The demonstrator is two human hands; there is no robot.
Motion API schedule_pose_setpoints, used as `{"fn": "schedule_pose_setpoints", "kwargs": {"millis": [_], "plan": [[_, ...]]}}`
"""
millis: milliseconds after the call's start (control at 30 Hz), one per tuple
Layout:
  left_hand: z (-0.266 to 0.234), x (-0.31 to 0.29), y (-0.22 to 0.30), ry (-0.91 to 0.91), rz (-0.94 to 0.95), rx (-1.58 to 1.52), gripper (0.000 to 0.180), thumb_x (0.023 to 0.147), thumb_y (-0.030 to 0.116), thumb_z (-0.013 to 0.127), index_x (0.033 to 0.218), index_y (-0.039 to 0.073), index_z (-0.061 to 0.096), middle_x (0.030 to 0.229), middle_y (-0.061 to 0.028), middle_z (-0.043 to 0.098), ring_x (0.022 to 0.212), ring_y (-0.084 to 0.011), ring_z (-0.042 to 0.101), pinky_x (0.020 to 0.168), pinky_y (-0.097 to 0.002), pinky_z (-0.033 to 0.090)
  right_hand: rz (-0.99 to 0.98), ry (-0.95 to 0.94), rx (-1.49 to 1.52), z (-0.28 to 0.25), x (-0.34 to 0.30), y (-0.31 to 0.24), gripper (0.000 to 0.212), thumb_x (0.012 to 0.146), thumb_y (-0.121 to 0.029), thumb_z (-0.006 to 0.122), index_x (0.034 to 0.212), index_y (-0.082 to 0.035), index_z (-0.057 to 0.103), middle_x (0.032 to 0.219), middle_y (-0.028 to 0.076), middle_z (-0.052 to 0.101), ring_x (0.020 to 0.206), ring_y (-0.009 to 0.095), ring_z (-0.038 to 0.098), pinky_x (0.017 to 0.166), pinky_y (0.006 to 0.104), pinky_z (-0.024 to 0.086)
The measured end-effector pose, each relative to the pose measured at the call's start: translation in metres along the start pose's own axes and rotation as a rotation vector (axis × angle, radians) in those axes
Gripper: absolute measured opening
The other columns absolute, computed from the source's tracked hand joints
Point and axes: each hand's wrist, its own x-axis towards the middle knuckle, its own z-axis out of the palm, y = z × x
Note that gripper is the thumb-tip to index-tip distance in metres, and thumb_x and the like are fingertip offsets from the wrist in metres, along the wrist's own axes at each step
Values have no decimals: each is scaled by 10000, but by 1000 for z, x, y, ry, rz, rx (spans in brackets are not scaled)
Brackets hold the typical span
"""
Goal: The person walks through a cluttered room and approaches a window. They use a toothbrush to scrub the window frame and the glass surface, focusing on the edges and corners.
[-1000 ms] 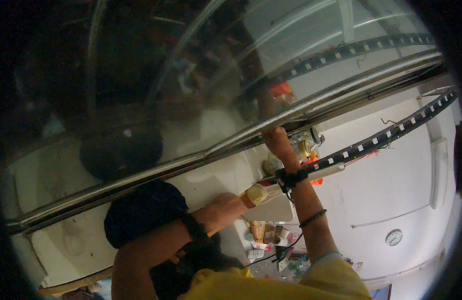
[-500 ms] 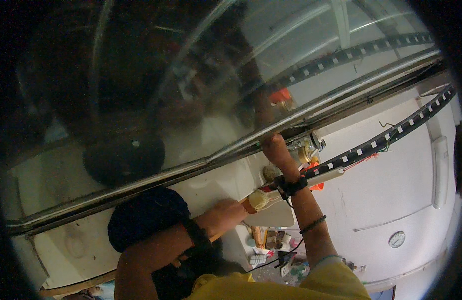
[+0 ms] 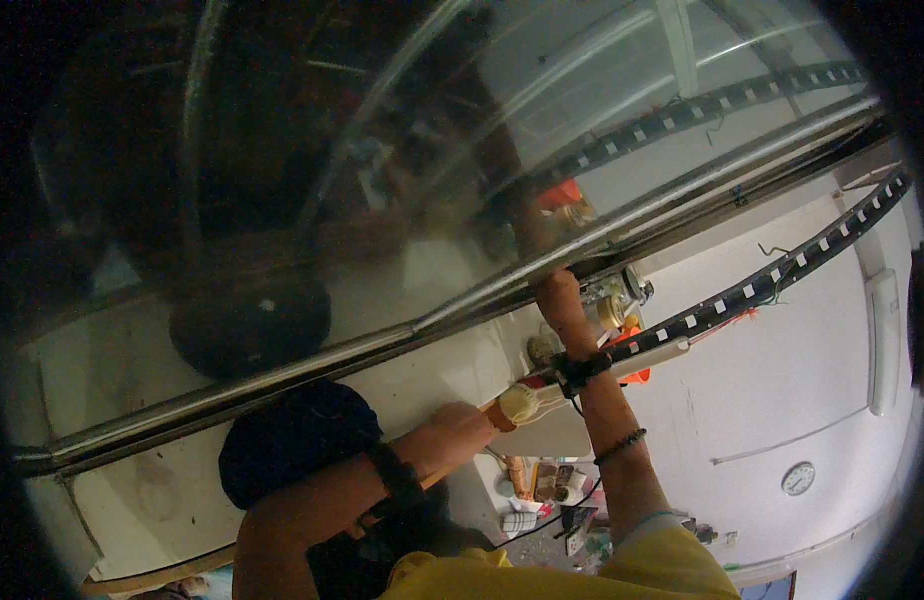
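Both my arms reach up toward a long shiny metal rail point(image 3: 312, 365) that edges a glossy, mirror-like panel point(image 3: 402, 170). My right hand point(image 3: 562, 298) is pressed against the rail, its fingertips hidden at the edge, beside a small metal fitting point(image 3: 614, 300) and an orange piece point(image 3: 634, 372). That wrist carries a black strap and a bead bracelet. My left hand point(image 3: 517, 402) sits just below the right wrist, closed around a cream tool with an orange collar point(image 3: 495, 415). The panel reflects the right hand dimly.
A black strip with white squares point(image 3: 782, 275) runs diagonally across the white surface at right. A round clock point(image 3: 797, 478) and a long white unit point(image 3: 882, 340) lie further right. A dark blue rounded shape point(image 3: 292, 440) sits by my left forearm. Small containers point(image 3: 542, 490) cluster between my arms.
The view has drifted slightly. Both hands stay at the same spot on the rail, the left still on the tool.
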Motion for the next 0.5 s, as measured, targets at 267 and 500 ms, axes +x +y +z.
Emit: {"fn": "schedule_pose_setpoints", "kwargs": {"millis": [267, 500], "plan": [[-12, -2, 7, -9, -33, -35, 157, 650, 193, 582, 666, 43, 625, 680, -155, 610, 646, -348, 608, 593, -445, 495, 31, -3, -93, 34, 6, 28, 177, 740, -74, 554, 900, -3, 577, 768, 234, 597, 755, 419, 575, 642, 476, 472], [16, -1, -4, 114, 37, 4, 151, 655, 204, 585, 657, 56, 619, 698, -138, 619, 676, -334, 615, 609, -445, 490, 105, -13, 2, 22, -5, 17, 164, 778, -108, 569, 894, 8, 566, 755, 231, 603, 731, 404, 588, 629, 442, 487]]}}
